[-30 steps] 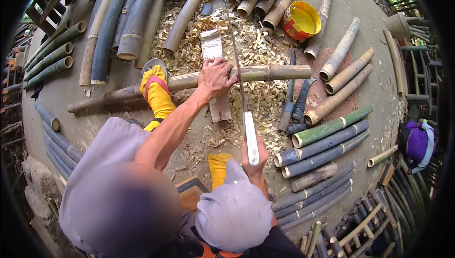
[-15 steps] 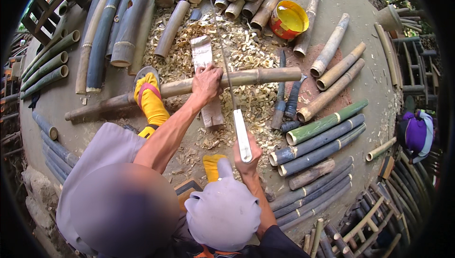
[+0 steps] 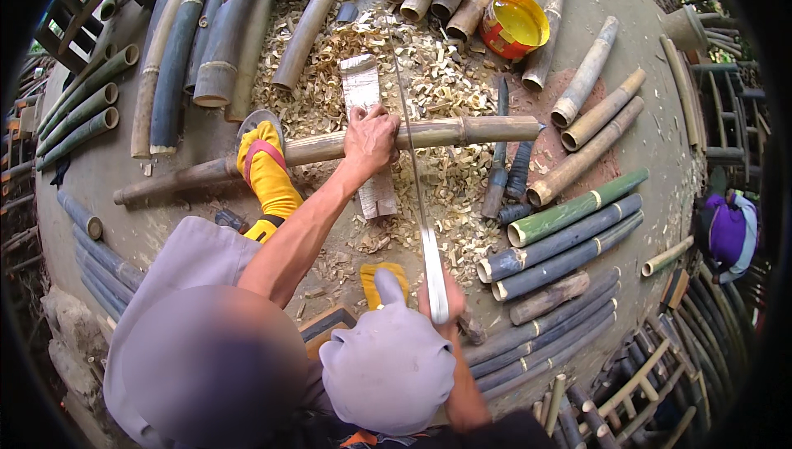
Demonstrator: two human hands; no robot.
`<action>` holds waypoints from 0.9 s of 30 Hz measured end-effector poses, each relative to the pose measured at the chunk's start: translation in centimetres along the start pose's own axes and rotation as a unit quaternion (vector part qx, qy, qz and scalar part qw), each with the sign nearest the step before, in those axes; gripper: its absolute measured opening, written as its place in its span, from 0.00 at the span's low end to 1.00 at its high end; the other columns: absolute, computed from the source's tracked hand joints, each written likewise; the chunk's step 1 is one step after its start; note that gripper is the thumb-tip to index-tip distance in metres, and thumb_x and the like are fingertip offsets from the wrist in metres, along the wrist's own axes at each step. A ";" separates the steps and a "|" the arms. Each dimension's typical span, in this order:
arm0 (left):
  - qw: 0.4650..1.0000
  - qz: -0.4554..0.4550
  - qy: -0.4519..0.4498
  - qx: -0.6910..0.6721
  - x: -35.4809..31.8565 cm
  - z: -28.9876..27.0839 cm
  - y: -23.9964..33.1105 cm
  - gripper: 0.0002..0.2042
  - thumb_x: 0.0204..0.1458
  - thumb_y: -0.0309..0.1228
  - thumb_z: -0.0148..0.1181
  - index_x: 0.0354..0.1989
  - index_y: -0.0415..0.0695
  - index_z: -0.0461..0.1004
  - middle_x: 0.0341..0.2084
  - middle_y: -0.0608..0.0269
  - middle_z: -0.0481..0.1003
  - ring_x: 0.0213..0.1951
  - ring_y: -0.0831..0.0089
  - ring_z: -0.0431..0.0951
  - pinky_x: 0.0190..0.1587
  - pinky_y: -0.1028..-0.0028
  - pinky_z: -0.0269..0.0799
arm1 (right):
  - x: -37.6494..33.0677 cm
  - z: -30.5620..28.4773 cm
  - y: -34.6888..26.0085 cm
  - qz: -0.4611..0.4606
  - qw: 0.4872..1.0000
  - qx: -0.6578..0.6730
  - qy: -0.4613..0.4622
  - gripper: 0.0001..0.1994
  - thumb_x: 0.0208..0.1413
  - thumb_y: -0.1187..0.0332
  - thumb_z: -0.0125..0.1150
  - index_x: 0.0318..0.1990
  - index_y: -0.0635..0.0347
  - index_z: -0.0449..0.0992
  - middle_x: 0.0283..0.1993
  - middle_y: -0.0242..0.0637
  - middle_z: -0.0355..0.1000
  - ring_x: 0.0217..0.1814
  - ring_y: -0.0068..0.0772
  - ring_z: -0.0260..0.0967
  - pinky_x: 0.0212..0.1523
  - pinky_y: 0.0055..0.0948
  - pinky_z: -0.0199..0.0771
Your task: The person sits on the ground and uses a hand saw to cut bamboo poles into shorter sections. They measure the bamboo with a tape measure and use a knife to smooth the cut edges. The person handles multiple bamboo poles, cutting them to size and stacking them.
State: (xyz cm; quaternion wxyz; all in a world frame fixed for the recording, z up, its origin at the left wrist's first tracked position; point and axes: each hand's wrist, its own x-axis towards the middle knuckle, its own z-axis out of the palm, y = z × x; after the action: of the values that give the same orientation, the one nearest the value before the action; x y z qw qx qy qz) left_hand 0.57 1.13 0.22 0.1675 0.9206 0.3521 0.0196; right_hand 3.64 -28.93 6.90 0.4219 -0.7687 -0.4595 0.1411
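Observation:
A long brown bamboo pole [image 3: 478, 130] lies crosswise over a pale, notched wooden block [image 3: 360, 77]. My left hand [image 3: 370, 139] is closed around the pole just above the block. Held in my right hand [image 3: 452, 294] is a handsaw [image 3: 432, 271] with a white handle and a long thin blade. The blade crosses the pole close to the right of my left hand; how deep it sits in the bamboo cannot be made out. My left foot [image 3: 269, 170], in a yellow sock and flip-flop, presses on the pole farther left. Motion blurs the right hand slightly.
Wood chips [image 3: 437, 77] cover the ground around the block. A knife [image 3: 500, 152] lies beneath the pole's right part. A red and yellow bucket [image 3: 505, 40] stands at the back. Cut bamboo lengths [image 3: 569, 238] lie on several sides. Another person [image 3: 730, 230] is at the far right.
My right hand has drawn the saw back toward me and slightly right. The left hand still holds the pole at about the same spot. The whole view has shifted a little.

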 end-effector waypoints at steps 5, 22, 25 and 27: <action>1.000 -0.003 -0.020 -0.009 0.0 -0.7 -1.6 0.19 0.34 0.36 0.69 0.36 0.49 0.71 0.33 0.65 0.77 0.50 0.68 0.70 0.53 0.58 0.59 | 6.6 3.0 -1.3 0.048 0.994 0.101 0.019 0.18 0.47 0.79 0.60 0.48 0.71 0.73 0.27 0.41 0.73 0.23 0.29 0.72 0.26 0.28 0.72; 0.987 -0.114 -0.018 -0.113 -4.3 -3.3 -6.4 0.26 0.30 0.36 0.69 0.40 0.42 0.69 0.30 0.48 0.76 0.35 0.50 0.77 0.39 0.57 0.72 | -2.9 -2.8 -1.6 -0.033 0.994 0.079 0.067 0.20 0.44 0.78 0.62 0.47 0.77 0.73 0.31 0.46 0.76 0.26 0.35 0.76 0.29 0.29 0.75; 0.987 -0.113 -0.046 -0.107 -4.3 -3.8 -6.8 0.26 0.31 0.41 0.69 0.39 0.42 0.69 0.29 0.46 0.77 0.35 0.49 0.78 0.39 0.57 0.72 | -2.9 -1.8 -1.4 -0.038 0.994 0.085 0.062 0.20 0.44 0.78 0.62 0.47 0.76 0.73 0.31 0.47 0.76 0.26 0.35 0.76 0.29 0.29 0.75; 0.987 -0.118 -0.079 -0.079 -3.9 -4.0 -6.9 0.27 0.32 0.43 0.68 0.40 0.42 0.67 0.29 0.46 0.77 0.35 0.48 0.78 0.38 0.58 0.72 | -3.0 -1.7 -2.1 -0.006 0.995 0.086 0.057 0.20 0.44 0.78 0.62 0.47 0.76 0.73 0.32 0.47 0.76 0.26 0.35 0.76 0.30 0.29 0.75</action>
State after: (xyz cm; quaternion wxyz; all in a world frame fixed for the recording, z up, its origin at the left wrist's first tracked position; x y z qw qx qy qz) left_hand -7.38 4.56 2.05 0.2679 0.8553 0.4413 -0.0451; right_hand 1.86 -31.79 9.04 0.5123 -0.7339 -0.4254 0.1337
